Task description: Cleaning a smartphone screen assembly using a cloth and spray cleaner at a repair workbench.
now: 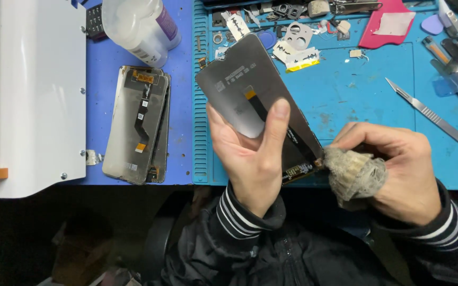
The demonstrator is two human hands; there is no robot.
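My left hand (253, 159) holds a phone display panel (242, 79) back side up, tilted above the blue mat, thumb pressed on its flat ribbon cable. My right hand (398, 169) grips a dirty, crumpled grey cloth (353, 172). The cloth touches the panel's lower corner by the cable's connector end. Both wrists show black sleeves with white-striped cuffs.
Two more display panels (136, 124) lie stacked on the left blue mat, below a clear plastic bottle (141, 26). A white machine (30, 95) fills the far left. A scalpel (433, 116), tweezers, picks, razor blades and small parts litter the blue work mat (356, 90).
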